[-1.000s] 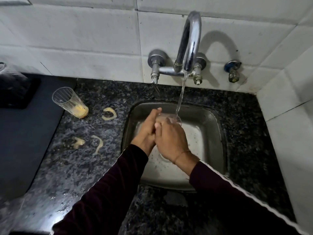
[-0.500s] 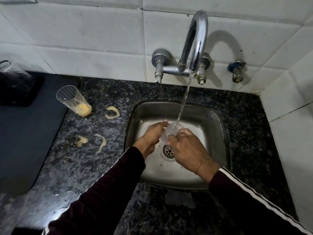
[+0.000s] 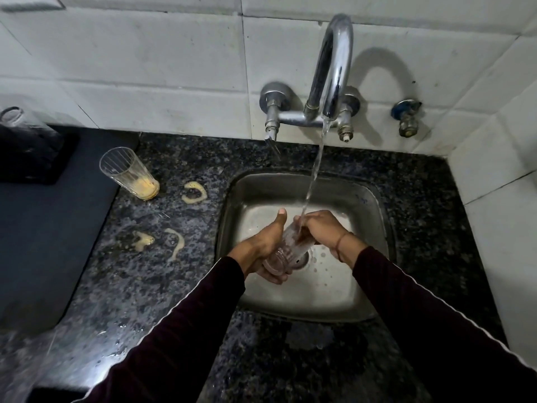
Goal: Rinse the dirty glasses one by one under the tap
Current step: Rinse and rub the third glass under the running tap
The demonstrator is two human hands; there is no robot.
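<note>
I am gripping a clear, ribbed glass [image 3: 286, 248], slick and wet. The tap [image 3: 331, 68] is gleaming polished chrome; the sink [image 3: 363, 205] is showing duller brushed steel. The counter [image 3: 139, 286] is glistening as speckled polished stone. The wall tiles [image 3: 159, 53] are looking matt white. My sleeves [image 3: 180, 330] are looking like soft dark knit.

The counter [image 3: 162, 286] was black granite speckled grey, with pale yellow smears [image 3: 194, 192] at ten o'clock from the sink [image 3: 374, 228], which was dull silver steel; the ribbed clear glass [image 3: 128, 173] at ten o'clock held yellow dregs; the tap [image 3: 334, 68] was shiny chrome; the wall tiles [image 3: 145, 53] were off-white with dark grout lines; the sleeves [image 3: 186, 330] were dark maroon, edged with a white stripe.
</note>
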